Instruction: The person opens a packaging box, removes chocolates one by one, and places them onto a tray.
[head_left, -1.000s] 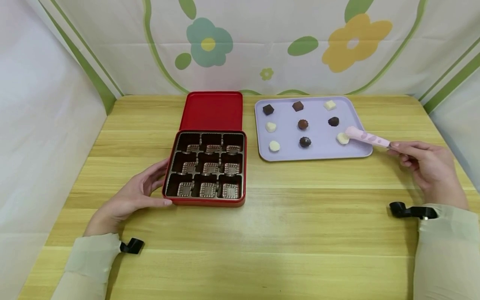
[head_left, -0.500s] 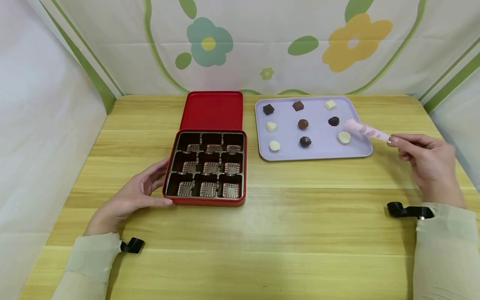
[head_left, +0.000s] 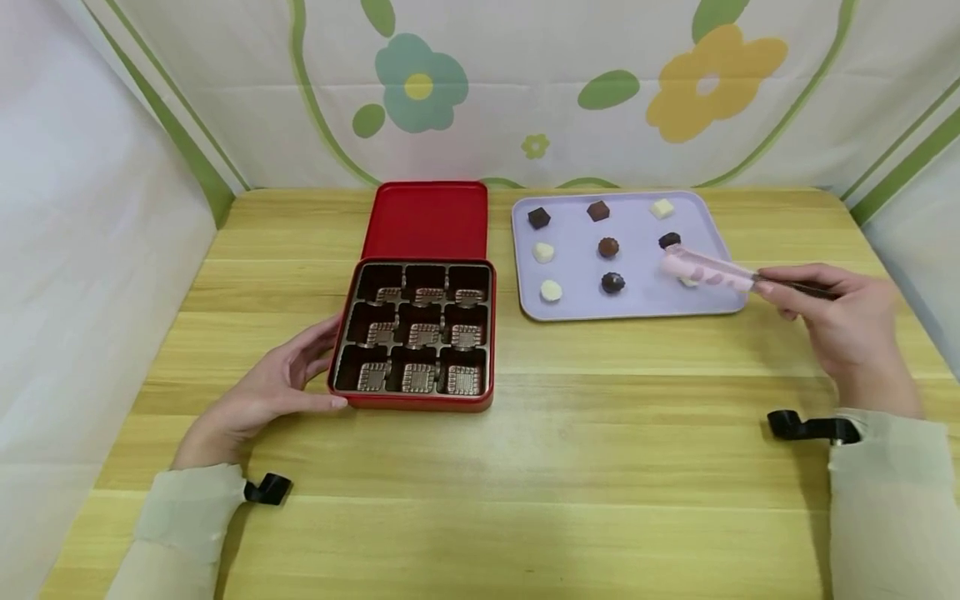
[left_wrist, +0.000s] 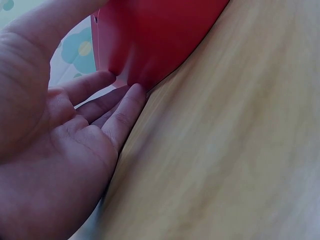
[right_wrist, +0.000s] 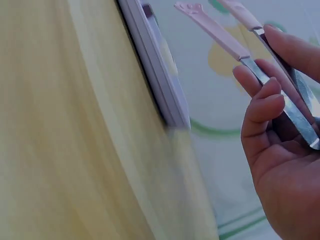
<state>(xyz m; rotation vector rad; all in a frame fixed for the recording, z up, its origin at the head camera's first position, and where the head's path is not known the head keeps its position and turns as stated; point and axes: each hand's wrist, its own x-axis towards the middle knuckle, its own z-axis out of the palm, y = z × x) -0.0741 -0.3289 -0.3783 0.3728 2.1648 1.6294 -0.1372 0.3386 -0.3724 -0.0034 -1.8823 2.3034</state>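
My right hand (head_left: pixel 851 329) holds pink-tipped metal tongs (head_left: pixel 708 268) over the right part of a lavender tray (head_left: pixel 577 305). In the right wrist view, their two arms stand apart with nothing between the tips. In the head view the tips are just below a dark chocolate (head_left: pixel 670 239) and partly cover a white chocolate (head_left: pixel 687 282). On the left, my left hand (head_left: pixel 262 404) rests against a red tin (head_left: pixel 420 403), its fingers along the left side and thumb at the front corner. Inside the tin sits a brown insert (head_left: pixel 438 343) of vacant compartments.
The tin's red lid (head_left: pixel 427 221) lies opened out behind it. Several more chocolates, such as a brown one (head_left: pixel 608 247) and a dark one (head_left: pixel 612 282), lie spaced out on the tray. A flowered cloth (head_left: pixel 510 92) hangs behind the wooden table (head_left: pixel 570 467).
The tongs have lifted off the white chocolate and moved left, toward the dark one, with the right hand shifting left too. My left hand and the tin have stayed in place.
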